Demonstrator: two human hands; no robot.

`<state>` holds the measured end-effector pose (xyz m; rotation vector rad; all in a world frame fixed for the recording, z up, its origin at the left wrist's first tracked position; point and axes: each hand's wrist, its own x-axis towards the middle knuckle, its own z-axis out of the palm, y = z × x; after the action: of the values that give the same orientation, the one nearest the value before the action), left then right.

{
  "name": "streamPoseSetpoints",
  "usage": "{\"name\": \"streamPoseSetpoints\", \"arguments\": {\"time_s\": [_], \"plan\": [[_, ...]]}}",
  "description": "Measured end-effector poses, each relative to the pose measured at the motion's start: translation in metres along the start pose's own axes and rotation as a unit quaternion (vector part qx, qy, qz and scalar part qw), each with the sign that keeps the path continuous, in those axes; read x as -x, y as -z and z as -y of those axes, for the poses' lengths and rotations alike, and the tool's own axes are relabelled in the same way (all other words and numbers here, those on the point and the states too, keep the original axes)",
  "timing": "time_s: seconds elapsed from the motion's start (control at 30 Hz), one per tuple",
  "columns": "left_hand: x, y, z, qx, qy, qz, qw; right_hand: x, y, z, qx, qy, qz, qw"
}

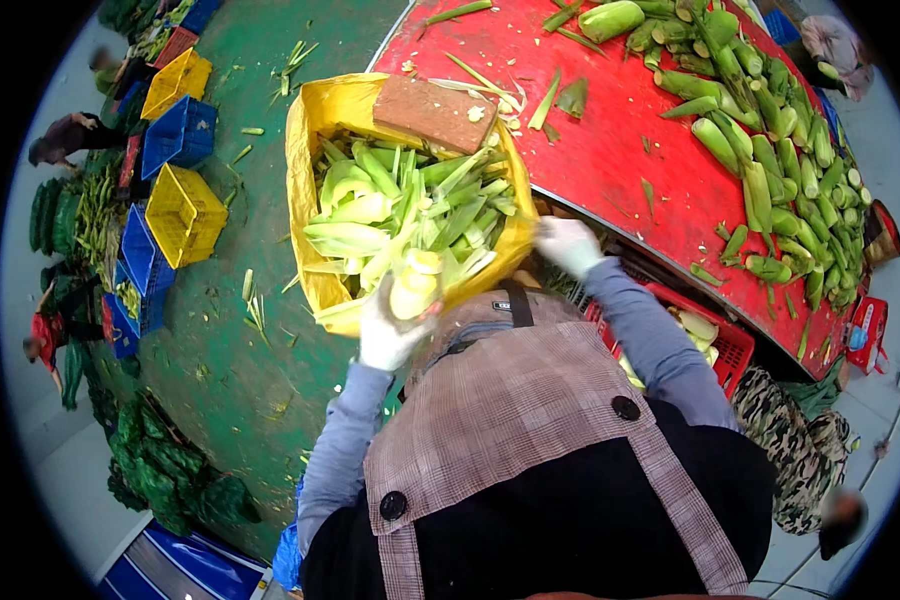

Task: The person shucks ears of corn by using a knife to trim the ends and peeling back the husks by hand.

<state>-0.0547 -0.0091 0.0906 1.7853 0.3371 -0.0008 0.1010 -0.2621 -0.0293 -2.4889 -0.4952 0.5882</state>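
Note:
My left hand (390, 334), in a white glove, grips a pale, husked ear of corn (418, 289) at the near side of a yellow-lined bin. Green corn husks (420, 202) fill much of this bin, whose yellow liner (301, 172) folds over the rim. At the bin's right side is my right hand (568, 244), also gloved in white. Motion blurs its fingers, and whether they hold anything is unclear. Across the bin's far right corner lies a reddish-brown block (431, 112) with corn bits on top.
Unhusked corn (784, 165) is heaped on the red table (592, 142) to the right. Beneath the table edge stands a red crate (735, 352) with pale ears. Yellow and blue crates (187, 214) line the green floor (247, 225) at left. Several people work around.

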Motion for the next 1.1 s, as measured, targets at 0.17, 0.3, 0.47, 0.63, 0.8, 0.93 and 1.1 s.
{"name": "streamPoseSetpoints", "arguments": {"time_s": [0.17, 0.3, 0.47, 0.63, 0.8, 0.93, 1.1], "plan": [[-0.014, 0.040, 0.025, -0.109, -0.027, -0.034, 0.993, 0.000, 0.033, 0.010, -0.032, 0.060, 0.032, 0.997], [-0.017, 0.050, 0.042, 0.120, 0.032, -0.009, 0.992, 0.012, 0.048, 0.078, -0.215, 0.203, 0.052, 0.954], [-0.028, 0.038, 0.035, 0.532, 0.205, 0.090, 0.817, 0.023, 0.061, 0.120, -0.298, 0.192, 0.285, 0.891], [-0.023, 0.025, 0.031, 0.599, 0.243, 0.236, 0.726, 0.011, 0.037, 0.139, -0.405, 0.205, 0.382, 0.805], [-0.017, 0.017, 0.030, 0.512, 0.278, 0.169, 0.795, 0.002, 0.046, 0.145, -0.403, 0.123, 0.411, 0.808], [-0.013, 0.018, 0.030, 0.561, 0.278, 0.150, 0.765, -0.005, 0.017, 0.130, -0.221, 0.313, 0.181, 0.906], [-0.009, 0.021, 0.040, 0.454, 0.305, 0.062, 0.835, -0.002, 0.015, 0.156, 0.117, 0.299, 0.069, 0.945]]}}
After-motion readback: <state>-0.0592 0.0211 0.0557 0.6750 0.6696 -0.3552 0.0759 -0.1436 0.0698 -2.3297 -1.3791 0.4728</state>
